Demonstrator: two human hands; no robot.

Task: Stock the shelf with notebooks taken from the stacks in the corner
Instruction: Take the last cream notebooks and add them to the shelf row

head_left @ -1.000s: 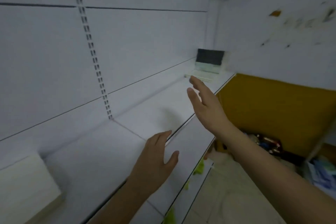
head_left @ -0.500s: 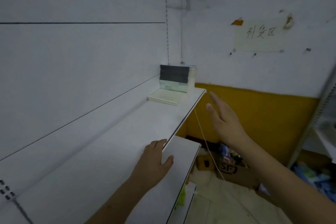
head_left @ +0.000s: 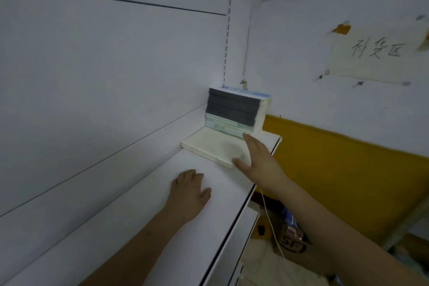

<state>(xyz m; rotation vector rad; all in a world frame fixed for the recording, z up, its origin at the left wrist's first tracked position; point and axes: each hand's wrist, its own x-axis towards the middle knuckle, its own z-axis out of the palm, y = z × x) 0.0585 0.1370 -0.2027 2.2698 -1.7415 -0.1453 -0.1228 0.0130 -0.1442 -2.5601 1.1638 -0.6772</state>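
Observation:
A tall stack of notebooks (head_left: 234,109) with dark and pale green spines stands in the far corner of the white shelf (head_left: 144,211). In front of it lies a low stack of cream notebooks (head_left: 209,146). My right hand (head_left: 257,160) rests flat on the near right corner of the low stack, fingers spread, its thumb at the stack's front edge. It grips nothing that I can see. My left hand (head_left: 189,193) lies palm down on the bare shelf, a little short of the low stack, holding nothing.
The white back panel (head_left: 104,72) rises behind the shelf. A lower shelf (head_left: 234,251) juts out below. A yellow-and-white wall (head_left: 336,165) closes the right side, with a paper sign (head_left: 376,53) taped on it. Cardboard boxes and clutter (head_left: 290,237) sit on the floor.
The view has come closer to the corner. My right hand has reached forward from the air beside the shelf onto the low cream stack. My left hand has slid along the shelf toward the stacks.

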